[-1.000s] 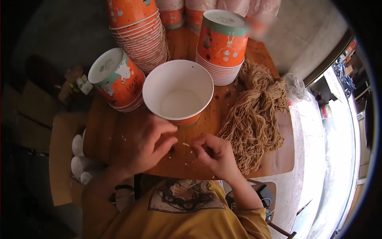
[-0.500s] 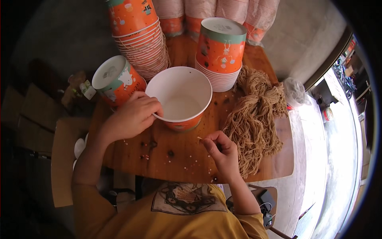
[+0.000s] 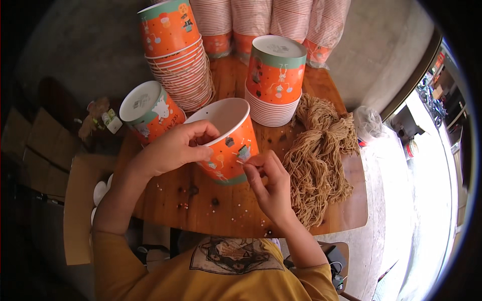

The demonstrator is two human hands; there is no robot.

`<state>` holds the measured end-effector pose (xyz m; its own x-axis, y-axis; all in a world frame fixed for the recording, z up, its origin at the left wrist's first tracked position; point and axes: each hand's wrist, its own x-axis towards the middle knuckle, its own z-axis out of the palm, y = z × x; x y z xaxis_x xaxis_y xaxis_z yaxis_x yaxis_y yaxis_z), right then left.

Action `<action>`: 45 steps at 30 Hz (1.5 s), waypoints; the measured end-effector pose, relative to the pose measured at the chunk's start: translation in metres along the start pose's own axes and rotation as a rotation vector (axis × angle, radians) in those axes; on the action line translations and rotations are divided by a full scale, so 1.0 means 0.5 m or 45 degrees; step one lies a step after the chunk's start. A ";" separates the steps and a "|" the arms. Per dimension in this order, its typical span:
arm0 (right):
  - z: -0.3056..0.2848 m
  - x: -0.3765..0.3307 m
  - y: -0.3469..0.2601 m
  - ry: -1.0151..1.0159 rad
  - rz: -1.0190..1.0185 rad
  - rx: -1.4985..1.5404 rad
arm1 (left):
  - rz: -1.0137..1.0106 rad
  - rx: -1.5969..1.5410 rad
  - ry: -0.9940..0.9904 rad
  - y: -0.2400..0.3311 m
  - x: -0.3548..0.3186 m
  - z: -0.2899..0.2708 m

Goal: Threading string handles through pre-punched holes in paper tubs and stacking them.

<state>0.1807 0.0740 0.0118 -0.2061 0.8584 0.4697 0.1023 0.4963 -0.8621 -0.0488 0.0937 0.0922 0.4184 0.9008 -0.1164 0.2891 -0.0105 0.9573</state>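
Fingers of the left hand curl over the rim of an orange paper cup, tilted near the middle of the wooden counter. Right hand pinches something small against its side, perhaps a string end. Thin, light paper dents easily; the stiffer rim seems the safest hold.

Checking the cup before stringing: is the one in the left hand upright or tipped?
Tipped: the orange paper cup leans with its open mouth toward the left hand gripping its rim.
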 end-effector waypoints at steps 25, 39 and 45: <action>0.015 0.016 0.002 0.106 -0.643 -0.520 | -0.089 -0.173 -0.093 0.004 0.025 0.041; 0.018 0.004 -0.007 0.115 -0.125 -0.298 | -0.080 -0.081 -0.157 0.009 0.027 0.052; 0.020 0.004 -0.017 0.086 -0.043 -0.354 | -0.009 -0.062 -0.139 0.007 0.027 0.065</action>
<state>0.1696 0.0703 0.0180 -0.1497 0.8427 0.5172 0.3611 0.5335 -0.7648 -0.0141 0.0918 0.0856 0.5081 0.8483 -0.1489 0.2511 0.0195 0.9678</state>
